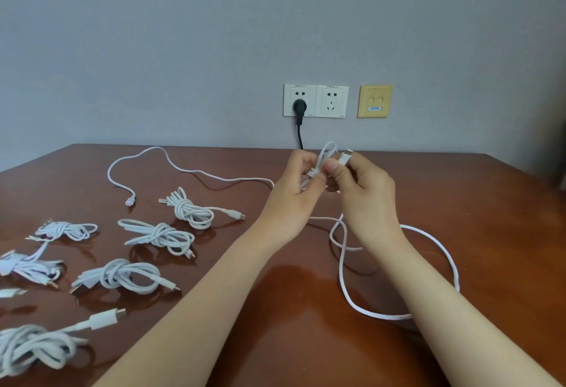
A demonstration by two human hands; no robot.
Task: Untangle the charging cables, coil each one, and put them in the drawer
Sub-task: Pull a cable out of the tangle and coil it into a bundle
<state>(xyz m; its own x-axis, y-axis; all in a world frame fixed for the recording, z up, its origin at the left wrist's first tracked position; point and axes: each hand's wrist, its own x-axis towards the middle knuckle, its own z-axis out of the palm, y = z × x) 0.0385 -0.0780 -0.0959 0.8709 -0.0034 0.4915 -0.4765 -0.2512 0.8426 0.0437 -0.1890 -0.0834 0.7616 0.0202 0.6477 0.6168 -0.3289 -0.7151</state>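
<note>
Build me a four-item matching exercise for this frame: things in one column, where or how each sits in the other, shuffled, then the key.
Things
1. black plug
2. yellow wall plate
3. white cable
4. knotted bundle

Places or states
A. pinched between the left hand and right hand, the rest trailing on the table
B. lying coiled on the table, left of the hands
C. inserted in the left wall socket
D. on the wall, right of both sockets

Pairs: 1-C, 2-D, 3-A, 4-B
</note>
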